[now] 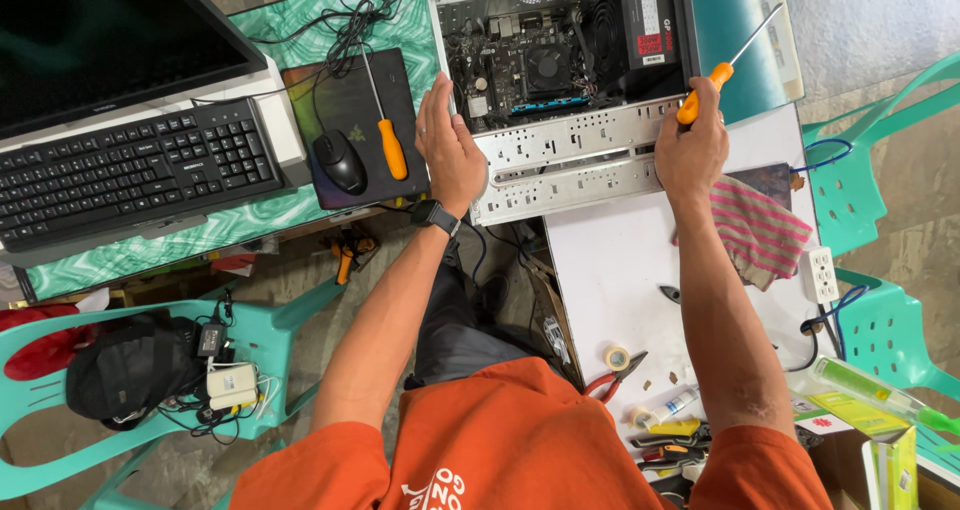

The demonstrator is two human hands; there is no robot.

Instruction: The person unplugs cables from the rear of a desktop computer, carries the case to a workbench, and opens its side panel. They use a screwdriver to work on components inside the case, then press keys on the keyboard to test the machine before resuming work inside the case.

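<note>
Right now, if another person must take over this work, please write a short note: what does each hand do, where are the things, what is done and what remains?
Left hand: flat on the left edge of the open grey metal computer case, holding nothing.
Right hand: closed grip on the orange-handled screwdriver, shaft pointing up and away from the case.
Second orange-handled screwdriver: lies on the black mouse pad, beside the black mouse.
Done: side panel is off, the board and fan are exposed.
Left: cannot tell which screws remain; the case is still open.
</note>
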